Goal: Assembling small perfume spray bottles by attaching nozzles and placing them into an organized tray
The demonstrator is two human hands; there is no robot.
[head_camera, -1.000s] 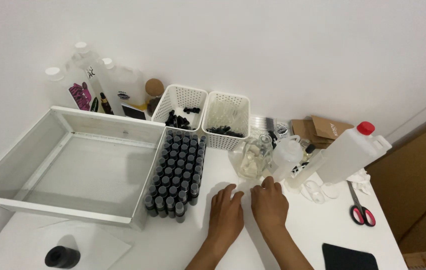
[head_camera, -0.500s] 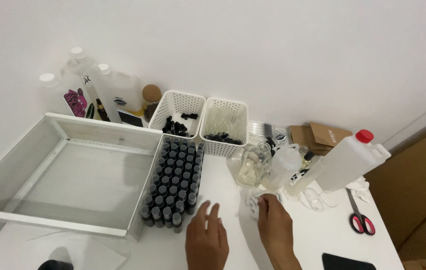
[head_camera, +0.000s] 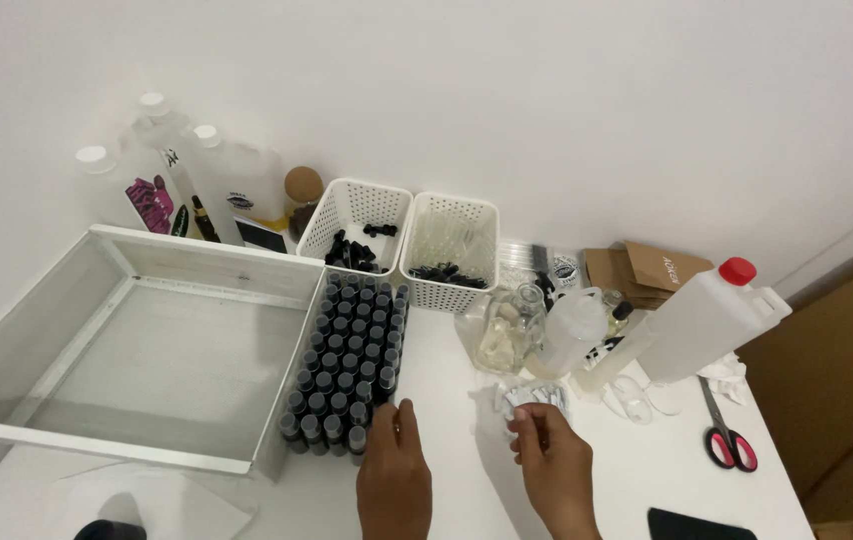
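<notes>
Pinching crumpled white wrapper (head_camera: 532, 398) w/ right hand (head_camera: 557, 465) fingers; left hand (head_camera: 394, 480) nearby.

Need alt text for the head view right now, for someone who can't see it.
Two bare hands over a white table: the right hand pinches a small white crumpled packet, the left hand rests open beside a block of dark-capped vials. Left is a shallow white tray; behind are two white baskets, and red-handled scissors lie to the right.

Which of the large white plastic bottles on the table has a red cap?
The big translucent jug leaning at the right, near the scissors. The bottles at the back left all wear white caps.
</notes>
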